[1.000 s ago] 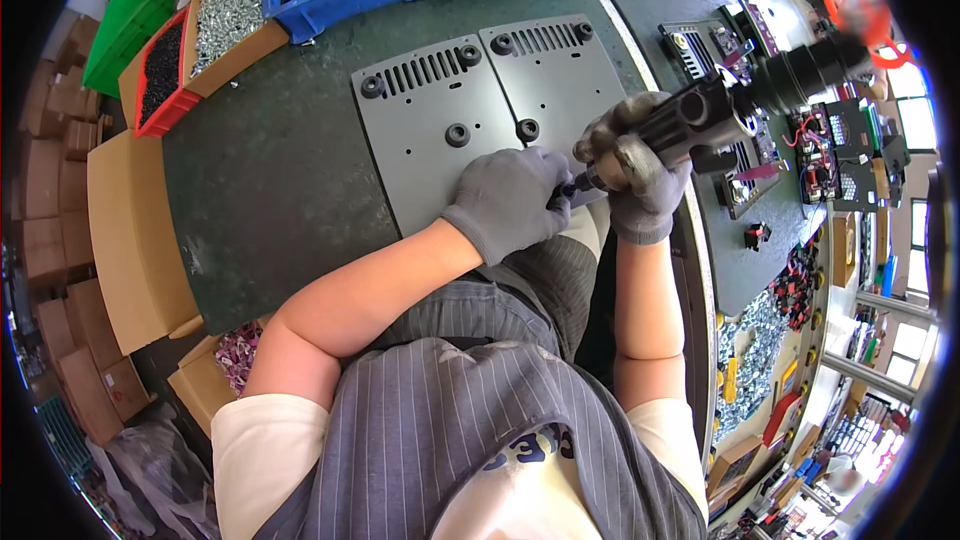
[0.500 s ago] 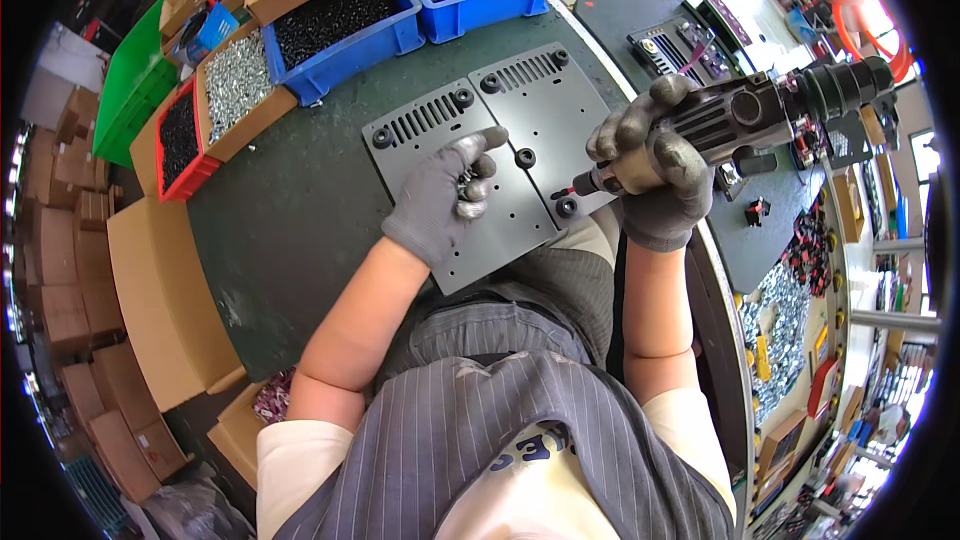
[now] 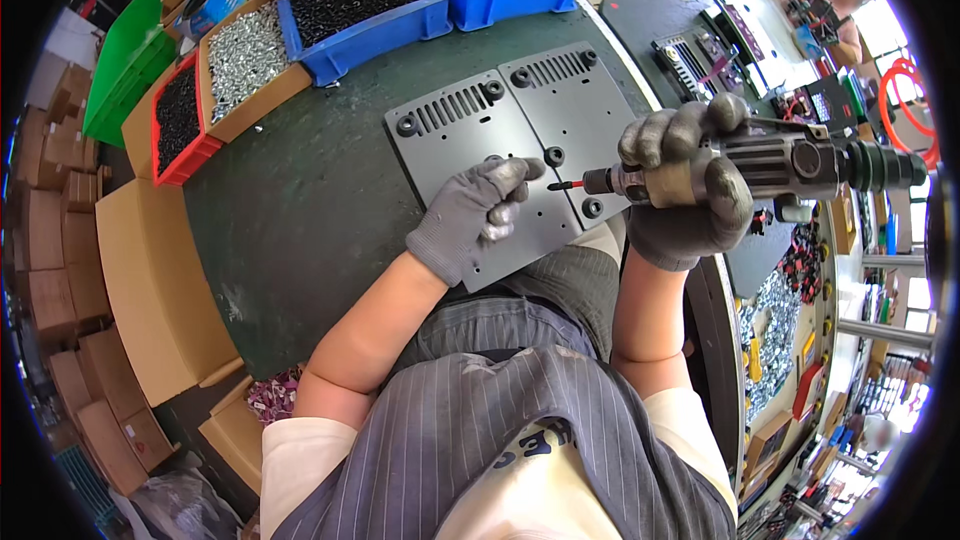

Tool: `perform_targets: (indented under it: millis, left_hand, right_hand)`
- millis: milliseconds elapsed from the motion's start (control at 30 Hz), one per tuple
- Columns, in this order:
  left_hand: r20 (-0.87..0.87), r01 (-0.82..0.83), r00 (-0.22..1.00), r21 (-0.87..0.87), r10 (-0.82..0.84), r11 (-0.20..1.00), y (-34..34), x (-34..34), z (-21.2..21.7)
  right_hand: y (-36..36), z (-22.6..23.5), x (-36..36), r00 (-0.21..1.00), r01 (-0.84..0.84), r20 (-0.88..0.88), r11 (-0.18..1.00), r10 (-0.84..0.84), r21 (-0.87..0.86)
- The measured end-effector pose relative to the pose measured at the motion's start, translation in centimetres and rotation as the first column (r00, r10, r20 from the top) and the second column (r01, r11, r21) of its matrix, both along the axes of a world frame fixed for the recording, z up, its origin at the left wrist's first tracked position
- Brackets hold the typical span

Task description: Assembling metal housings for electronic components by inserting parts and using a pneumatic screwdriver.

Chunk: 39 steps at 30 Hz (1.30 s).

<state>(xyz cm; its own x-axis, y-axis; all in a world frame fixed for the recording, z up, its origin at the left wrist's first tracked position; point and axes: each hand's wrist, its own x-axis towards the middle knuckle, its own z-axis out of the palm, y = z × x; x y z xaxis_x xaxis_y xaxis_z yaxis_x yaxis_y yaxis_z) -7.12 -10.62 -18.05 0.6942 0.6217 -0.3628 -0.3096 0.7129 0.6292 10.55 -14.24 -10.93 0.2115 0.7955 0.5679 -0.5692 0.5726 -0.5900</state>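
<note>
From my remote seat, I see the right hand (image 3: pixel 680 228), fingers wrapped round a power driver (image 3: pixel 778 158), its bit (image 3: pixel 566 185) held sideways, probably to clear the gray plates (image 3: pixel 585 115) beneath the fingers on the counter (image 3: pixel 290 220). The left hand (image 3: pixel 460 218) has curled fingers; whether they pinch anything, I cannot tell.

Right hand (image 3: pixel 690 185) has a black power driver (image 3: pixel 785 157) gripped, bit (image 3: pixel 572 185) pointing left over two grey slotted plates (image 3: pixel 590 110) on the green bench (image 3: pixel 290 230). Left hand (image 3: pixel 470 215) is over the left-hand plate (image 3: pixel 450 152), fingers (image 3: pixel 511 176) half curled, can't tell if they're holding anything. Blue bins (image 3: pixel 385 41) of black parts (image 3: pixel 360 0) behind.
</note>
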Motion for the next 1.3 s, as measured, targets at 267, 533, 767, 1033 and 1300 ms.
perform_targets:
  millis: [267, 533, 767, 1033, 1300]
  left_hand:
    - [-0.081, 0.005, 0.997, -0.108, -0.014, 0.994, -1.3, 0.9, 0.8]
    - [-0.062, 0.031, 0.997, -0.120, -0.038, 0.992, -2.1, 2.2, 0.3]
    - [-0.116, 0.060, 0.990, -0.149, -0.078, 0.987, -2.3, 3.1, 0.3]
    - [-0.162, 0.079, 0.981, -0.149, -0.103, 0.986, -2.8, 4.4, 1.0]
    - [-0.358, 0.212, 0.932, 0.397, -0.062, 0.893, -3.0, 4.5, -0.2]
  right_hand:
    - [-0.5, 0.3, -1.2, 0.999, 0.052, 0.003, 0.999, -0.052, -0.006]
    - [-1.8, -0.1, -1.0, 0.996, 0.092, -0.004, 0.995, -0.093, -0.028]
    - [-2.5, -0.9, 0.0, 0.994, 0.108, -0.021, 0.994, -0.108, 0.031]
    - [-3.1, -1.2, 1.5, 0.985, 0.152, -0.089, 0.988, -0.148, 0.037]
    - [-3.5, -1.7, 3.5, 0.996, -0.022, -0.084, 0.994, 0.031, 0.103]
